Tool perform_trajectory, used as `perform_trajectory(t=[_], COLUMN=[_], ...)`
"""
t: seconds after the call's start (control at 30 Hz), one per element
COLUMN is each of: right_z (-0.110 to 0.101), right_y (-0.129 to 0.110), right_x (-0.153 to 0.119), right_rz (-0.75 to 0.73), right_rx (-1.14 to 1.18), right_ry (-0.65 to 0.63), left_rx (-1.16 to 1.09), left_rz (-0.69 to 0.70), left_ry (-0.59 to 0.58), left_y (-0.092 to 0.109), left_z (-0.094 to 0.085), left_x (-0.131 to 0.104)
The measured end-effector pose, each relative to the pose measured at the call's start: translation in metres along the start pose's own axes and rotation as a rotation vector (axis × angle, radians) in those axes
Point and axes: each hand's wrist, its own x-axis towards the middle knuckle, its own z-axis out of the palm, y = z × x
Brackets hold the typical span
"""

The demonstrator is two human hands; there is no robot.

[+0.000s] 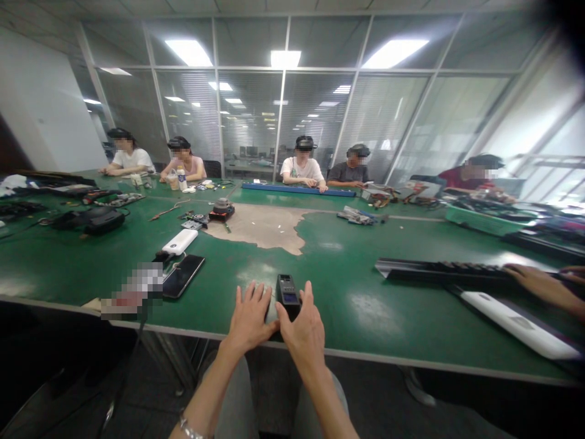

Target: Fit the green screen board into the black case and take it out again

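Close to the worktop's [342, 274] near edge, about midway along it, your left hand [250, 314] is palm down with its fingers spread apart, the thumb pointing toward your other hand. Your right hand [304, 326] has its thumb and fingers parted as well, and the near end of a black handheld device [287, 286] lies in the gap between them; whether the thumb presses on it, you cannot tell from this view. The device lies lengthwise, pointing away from the near edge, with a small screen facing up. A shiny band [187, 428] circles your left wrist.

To the left, a dark phone [183, 277] lies near the same edge, with a white power bank [180, 242] just beyond it. Toward the right edge, a co-worker's hand [537, 280] rests on a long black rail [420, 268], and a long white case [516, 323] lies slantwise nearer to you.

Past the device, toward the middle, spreads an irregular tan patch [260, 228], with a dark and orange gadget [221, 210] at its left end. A green basket [475, 224] stands farther out on the right. Along the far edge lies a blue bar [297, 189], where a seated person in a white top [299, 167] has both hands.
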Motion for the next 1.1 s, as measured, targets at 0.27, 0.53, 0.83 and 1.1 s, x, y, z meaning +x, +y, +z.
perform_trajectory(t=[0.27,0.53,0.83,1.1], right_z=[-0.006,-0.03,-0.037,-0.026], right_y=[-0.01,-0.017,0.054,0.071], right_x=[0.004,0.033,0.035,0.026], right_rz=[0.073,0.057,0.143,0.145], right_rx=[-0.065,0.115,0.008,-0.017], right_ry=[-0.062,0.055,0.13,0.117], left_rx=[0.045,0.05,0.049,0.049], left_rz=[0.005,-0.004,-0.025,-0.024], left_ry=[0.006,0.001,-0.007,-0.017], left_y=[0.001,0.003,0.005,0.005], left_z=[0.004,0.003,0.002,0.002], left_x=[0.002,0.003,0.004,0.005])
